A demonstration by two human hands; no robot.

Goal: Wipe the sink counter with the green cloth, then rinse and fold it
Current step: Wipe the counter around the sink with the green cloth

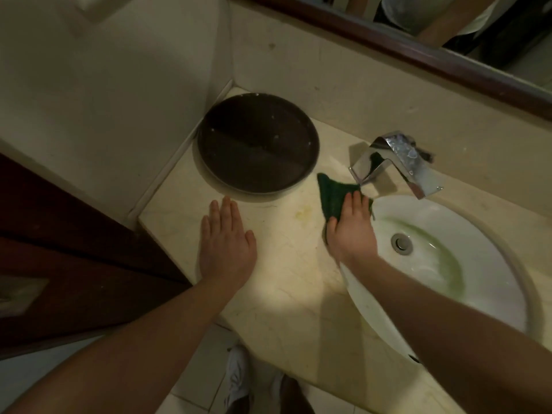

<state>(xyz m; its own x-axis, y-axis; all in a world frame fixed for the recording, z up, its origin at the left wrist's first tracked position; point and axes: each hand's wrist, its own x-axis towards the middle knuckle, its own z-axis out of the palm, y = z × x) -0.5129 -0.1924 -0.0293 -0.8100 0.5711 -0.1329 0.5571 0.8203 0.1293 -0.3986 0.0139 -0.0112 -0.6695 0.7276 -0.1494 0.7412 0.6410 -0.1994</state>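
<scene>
1. I see the cloth (pixel 331 195) lying on the counter (pixel 283 234), between the dark tray (pixel 257 144) and the basin (pixel 448 264), just in front of the tap (pixel 397 159). Its near part is under my right hand (pixel 351 231).

2. The right hand is flat, fingers straight, palm pressing the cloth down. It is not clenched around it; the cloth is pinned, not grasped.

3. The left hand (pixel 225 243) rests flat on bare counter near the tray, fingers spread, holding nothing. I judge it is bracing.

4. The cloth looks soft, thin and light. I expect it to bunch or slide under the palm, so even downward pressure should serve better than a pinch while wiping.

5. I cannot tell whether it is wet. If so, it will drag and cling more.

6. A yellowish stain (pixel 301 215) sits on the counter between my hands, unwiped by the look of it.

7. To lift for rinsing, I would gather the free corner nearest the tray, or scrunch the middle; for folding, take two corners.
</scene>
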